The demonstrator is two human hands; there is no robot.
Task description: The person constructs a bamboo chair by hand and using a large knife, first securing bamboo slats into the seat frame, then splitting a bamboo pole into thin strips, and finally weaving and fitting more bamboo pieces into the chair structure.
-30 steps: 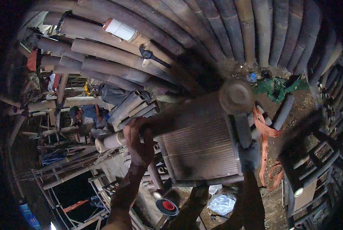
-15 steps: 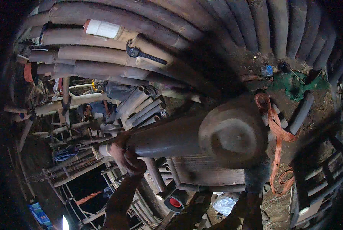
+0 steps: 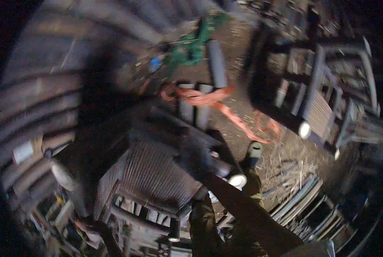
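Note:
A thick dark bamboo pole (image 3: 101, 147) slants across the left side, its pale cut end (image 3: 63, 174) toward the lower left. My left hand (image 3: 89, 229) is low on the left, below that end; its fingers are smeared, and whether it touches the pole cannot be made out. My right arm reaches in from the lower right. My right hand (image 3: 196, 156) is dark and blurred, over the far right edge of a slatted bamboo seat (image 3: 153, 180). Its fingers, and anything in them, are hidden in shadow.
An orange strap (image 3: 204, 97) lies across short bamboo pieces, with green cloth (image 3: 187, 51) beyond. Bamboo chair frames (image 3: 313, 92) stand right. Thin sticks (image 3: 300, 199) are piled lower right. Large bamboo poles (image 3: 37, 103) line the left, with a watch (image 3: 54, 150) on them.
The view has swung to the right, blurring the scene. My left hand, earlier wrapped round the pole's far end, is now at the lower left. My right arm has come into view.

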